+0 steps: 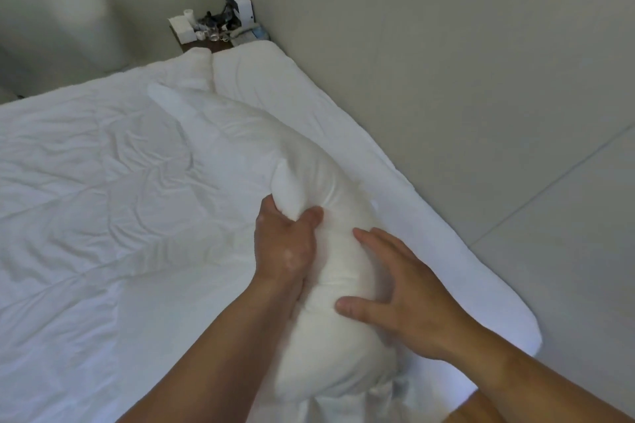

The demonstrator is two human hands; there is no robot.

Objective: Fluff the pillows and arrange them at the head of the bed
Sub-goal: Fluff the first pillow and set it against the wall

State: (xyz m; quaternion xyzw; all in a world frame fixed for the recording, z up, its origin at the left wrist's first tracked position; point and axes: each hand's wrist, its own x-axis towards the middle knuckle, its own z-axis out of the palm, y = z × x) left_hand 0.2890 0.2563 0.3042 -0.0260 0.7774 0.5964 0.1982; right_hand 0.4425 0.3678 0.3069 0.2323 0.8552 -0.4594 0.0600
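My left hand pinches a fold of the plump, creased white pillow; my right hand rests open, fingers spread on it.

A pillow lies on the bed, near its right edge along the wall. The left hand sits on the pillow's left side, the right hand on its right. Behind, a second pillow lies against the wall. Beyond it stands a nightstand carrying small items, in the far corner.
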